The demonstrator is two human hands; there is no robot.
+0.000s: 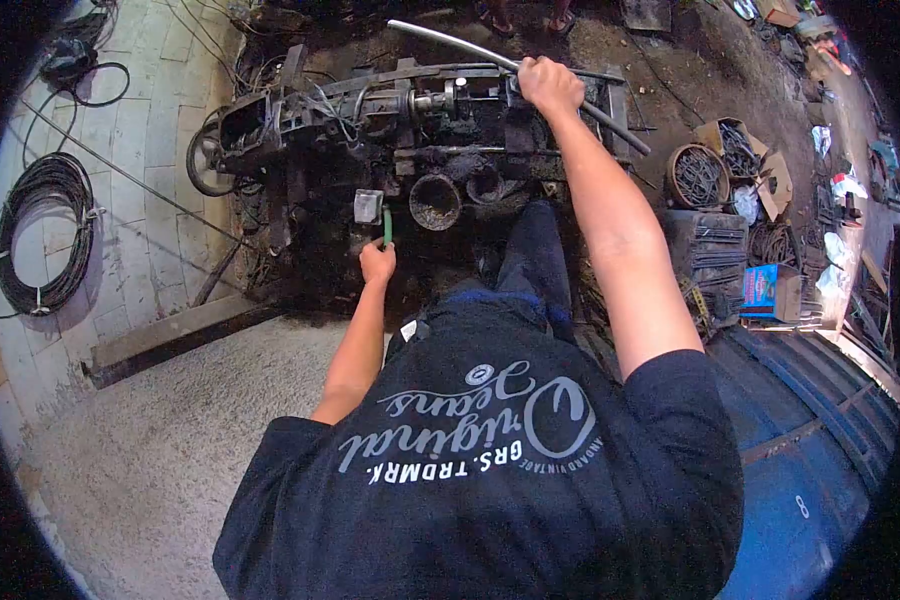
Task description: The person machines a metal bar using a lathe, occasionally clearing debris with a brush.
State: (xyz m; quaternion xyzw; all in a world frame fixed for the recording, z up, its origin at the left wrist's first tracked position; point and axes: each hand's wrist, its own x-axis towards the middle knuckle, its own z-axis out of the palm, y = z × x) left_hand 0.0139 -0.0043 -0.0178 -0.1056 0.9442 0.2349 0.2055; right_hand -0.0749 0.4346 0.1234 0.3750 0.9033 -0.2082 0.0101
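A long metal rod [450, 42] slants over the far side of a dark, greasy machine [370, 115]. My right hand [551, 86] is wrapped round this rod near its middle. Lower and to the left, my left hand [377, 261] is closed on a green handle [388, 226] at the machine's near side. Just beside the handle is a small grey metal block [368, 206]. Two round metal cups or openings, the larger one [435, 202] holding small bits, lie to the right of the handle.
Coiled black cable [45, 235] hangs or lies at the left. A basket of metal pieces [698, 177], an open carton [738, 150] and a blue box [760, 290] are on the right. Another person's feet [560, 22] show at the top.
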